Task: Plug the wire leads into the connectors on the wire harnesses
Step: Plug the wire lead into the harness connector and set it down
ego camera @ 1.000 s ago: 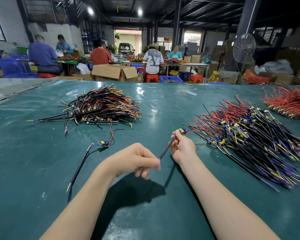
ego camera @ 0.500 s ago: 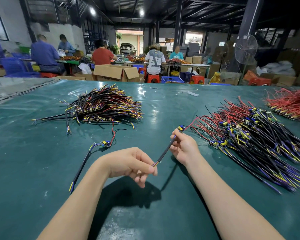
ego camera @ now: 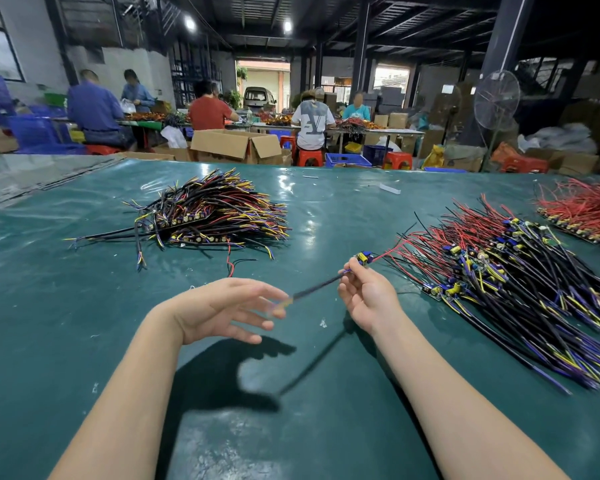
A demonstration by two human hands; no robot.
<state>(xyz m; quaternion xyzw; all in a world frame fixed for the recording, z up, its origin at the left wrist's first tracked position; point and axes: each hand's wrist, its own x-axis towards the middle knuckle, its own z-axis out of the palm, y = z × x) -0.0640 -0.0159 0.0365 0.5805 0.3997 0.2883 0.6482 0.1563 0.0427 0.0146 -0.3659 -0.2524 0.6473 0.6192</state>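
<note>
A wire harness (ego camera: pixel 321 285) is pinched beside its connector (ego camera: pixel 363 258) by the right hand (ego camera: pixel 368 299) above the green table (ego camera: pixel 84 323). The left hand (ego camera: pixel 222 308) is held slack, fingers spread, grasping nothing, at the cable's eight o'clock end. A harness pile (ego camera: pixel 499 271) is heaped at three o'clock.

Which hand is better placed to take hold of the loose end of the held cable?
Probably the left hand: it is open, with its fingers spread right beside the loose end of the cable. The right hand is busy pinching the same cable up near its connector.
</note>
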